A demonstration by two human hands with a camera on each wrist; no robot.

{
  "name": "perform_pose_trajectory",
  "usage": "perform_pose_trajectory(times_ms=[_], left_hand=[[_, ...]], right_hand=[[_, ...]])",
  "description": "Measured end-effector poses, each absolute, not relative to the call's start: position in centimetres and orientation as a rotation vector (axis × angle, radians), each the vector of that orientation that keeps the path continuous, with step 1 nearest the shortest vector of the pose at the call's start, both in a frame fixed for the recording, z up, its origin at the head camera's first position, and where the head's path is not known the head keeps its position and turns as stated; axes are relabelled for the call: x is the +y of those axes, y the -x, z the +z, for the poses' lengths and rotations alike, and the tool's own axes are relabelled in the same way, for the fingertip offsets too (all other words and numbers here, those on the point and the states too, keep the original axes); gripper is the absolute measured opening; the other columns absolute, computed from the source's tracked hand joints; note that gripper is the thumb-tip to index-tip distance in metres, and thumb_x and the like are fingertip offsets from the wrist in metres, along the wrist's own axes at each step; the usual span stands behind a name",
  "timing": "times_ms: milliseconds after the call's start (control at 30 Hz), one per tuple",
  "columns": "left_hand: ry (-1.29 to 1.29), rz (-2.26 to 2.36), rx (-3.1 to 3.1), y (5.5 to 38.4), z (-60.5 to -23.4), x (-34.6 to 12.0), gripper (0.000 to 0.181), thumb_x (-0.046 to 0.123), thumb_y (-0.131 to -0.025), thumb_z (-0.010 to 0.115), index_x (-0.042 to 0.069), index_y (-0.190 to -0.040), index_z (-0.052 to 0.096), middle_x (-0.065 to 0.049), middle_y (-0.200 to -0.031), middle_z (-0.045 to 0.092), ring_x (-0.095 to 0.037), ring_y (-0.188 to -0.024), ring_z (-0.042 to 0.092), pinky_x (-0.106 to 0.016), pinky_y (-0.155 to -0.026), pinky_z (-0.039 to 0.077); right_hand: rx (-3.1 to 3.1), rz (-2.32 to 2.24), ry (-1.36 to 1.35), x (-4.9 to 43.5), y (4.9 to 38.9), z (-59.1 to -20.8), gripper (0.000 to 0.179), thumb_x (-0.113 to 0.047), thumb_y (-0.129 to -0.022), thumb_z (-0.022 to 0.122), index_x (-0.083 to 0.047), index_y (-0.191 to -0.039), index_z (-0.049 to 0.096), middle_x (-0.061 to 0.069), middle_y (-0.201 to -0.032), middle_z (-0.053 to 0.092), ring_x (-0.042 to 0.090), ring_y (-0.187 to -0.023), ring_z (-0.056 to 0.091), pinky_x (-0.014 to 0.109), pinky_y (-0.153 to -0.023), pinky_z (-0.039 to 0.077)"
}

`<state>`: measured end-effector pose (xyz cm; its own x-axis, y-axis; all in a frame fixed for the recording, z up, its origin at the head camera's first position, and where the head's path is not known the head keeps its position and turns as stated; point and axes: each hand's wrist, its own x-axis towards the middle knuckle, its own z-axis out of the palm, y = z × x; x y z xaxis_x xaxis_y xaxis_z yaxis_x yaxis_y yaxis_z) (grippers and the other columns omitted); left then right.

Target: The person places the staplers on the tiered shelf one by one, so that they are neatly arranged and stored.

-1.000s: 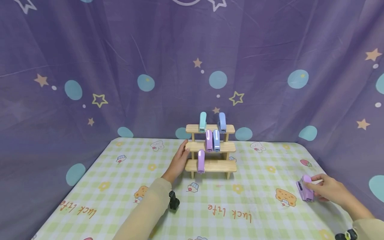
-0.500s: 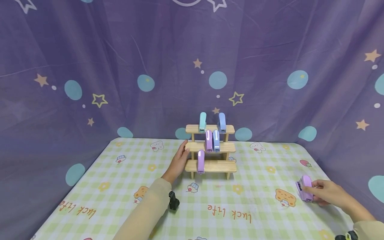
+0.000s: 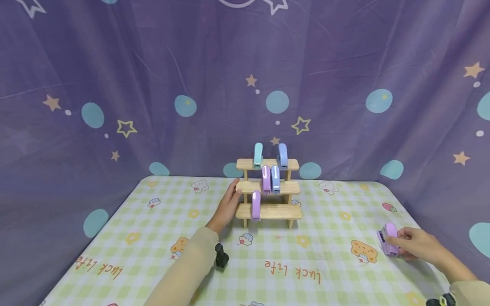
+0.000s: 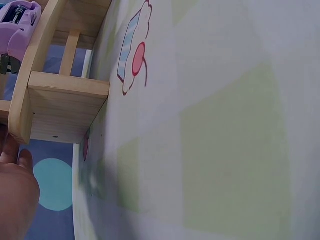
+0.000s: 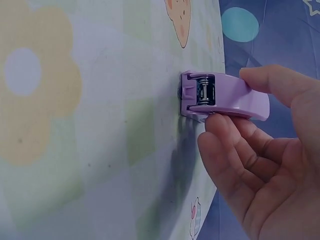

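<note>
My left hand [image 3: 227,206] lies along the left side of a three-tier wooden display stand [image 3: 285,211], its fingers at the end of the middle shelf. In the left wrist view, the fingers [image 4: 10,150] touch that shelf's rounded end. At the right of the table, my right hand [image 3: 417,244] pinches a purple stapler [image 3: 390,240] between thumb and fingers. The right wrist view shows the stapler [image 5: 235,95] with its spring end close to the tablecloth. A single purple stapler [image 3: 256,206] stands on the bottom shelf.
On the middle shelf a purple stapler [image 3: 266,178] and a blue stapler [image 3: 275,178] stand side by side. The top shelf bears a teal stapler [image 3: 258,155] and another blue stapler [image 3: 283,156]. A checked tablecloth [image 3: 325,238] covers the table; a purple curtain [image 3: 214,55] hangs behind.
My right hand has shifted its fingers slightly on the purple stapler, which stays in nearly the same place. The left hand and the stand have not visibly moved.
</note>
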<state>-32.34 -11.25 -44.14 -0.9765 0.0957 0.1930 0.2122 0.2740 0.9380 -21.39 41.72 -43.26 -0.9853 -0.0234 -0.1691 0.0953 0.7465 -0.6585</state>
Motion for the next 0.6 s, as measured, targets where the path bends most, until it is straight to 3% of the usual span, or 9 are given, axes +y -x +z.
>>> perform_pose_trajectory(times_ms=[333, 600], left_hand=[[0.286, -1.804, -2.427, 32.0, -44.1, -11.2, 0.057, 0.042, -0.108, 0.039, 0.028, -0.161, 0.024, -0.005, -0.163, 0.027, -0.026, -0.148, 0.025, -0.047, -0.121, 0.019], [0.286, -1.803, -2.430, 32.0, -44.2, -11.2, 0.056, 0.040, -0.109, 0.039, 0.027, -0.161, 0.023, -0.006, -0.163, 0.027, -0.025, -0.148, 0.026, -0.045, -0.121, 0.020]], right_hand=[[2.811, -1.025, -0.037, 41.0, 21.6, -42.6, 0.042, -0.042, -0.097, 0.065, -0.001, -0.100, 0.059, 0.001, -0.080, 0.061, 0.013, -0.072, 0.059, 0.027, -0.063, 0.056], [2.833, -1.013, 0.039, 38.7, 22.0, -41.4, 0.041, -0.043, -0.096, 0.066, -0.004, -0.095, 0.055, 0.002, -0.077, 0.059, 0.015, -0.073, 0.059, 0.029, -0.063, 0.057]])
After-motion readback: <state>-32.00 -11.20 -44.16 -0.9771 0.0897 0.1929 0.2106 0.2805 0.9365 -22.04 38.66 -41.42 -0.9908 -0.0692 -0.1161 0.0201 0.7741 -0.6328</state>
